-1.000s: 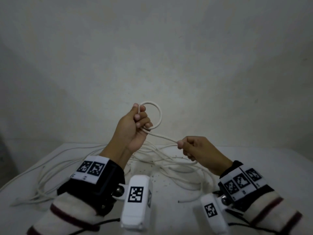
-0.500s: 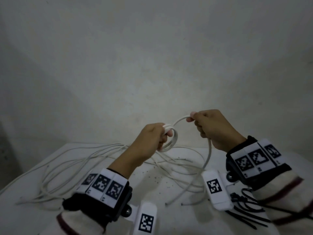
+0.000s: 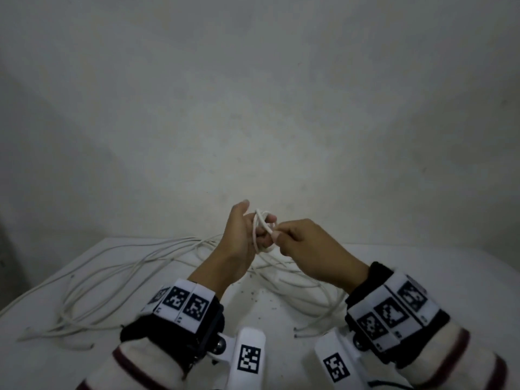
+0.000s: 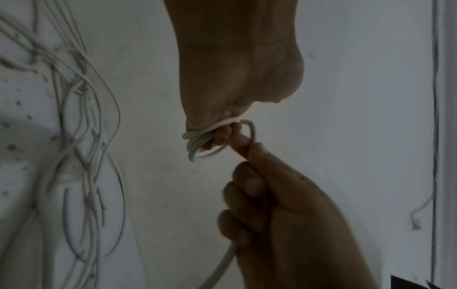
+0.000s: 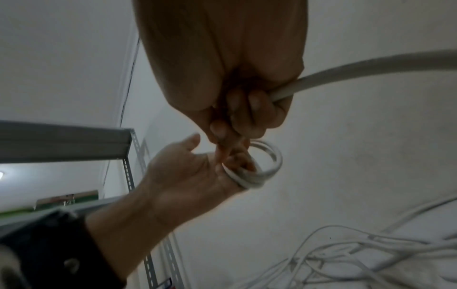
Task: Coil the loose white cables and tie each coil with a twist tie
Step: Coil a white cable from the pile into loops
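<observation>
Above table (image 3: 70, 358), right hand (image 3: 306, 243) has reached left hand (image 3: 239, 237) holding coil (image 3: 260, 229).

A white table (image 3: 84, 361) carries a loose tangle of white cables (image 3: 118, 280).

Right hand (image 5: 237, 97) grips white cable (image 5: 371, 66); left hand (image 5: 188, 176) holds a small coil (image 5: 259, 176), seemingly around its fingers.

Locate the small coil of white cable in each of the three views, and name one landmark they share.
Head: centre, coil held between both hands.
Left wrist: centre, coil below the left hand.
Right wrist: right of centre, coil.
Shared landmark: loose cables on the table.
</observation>
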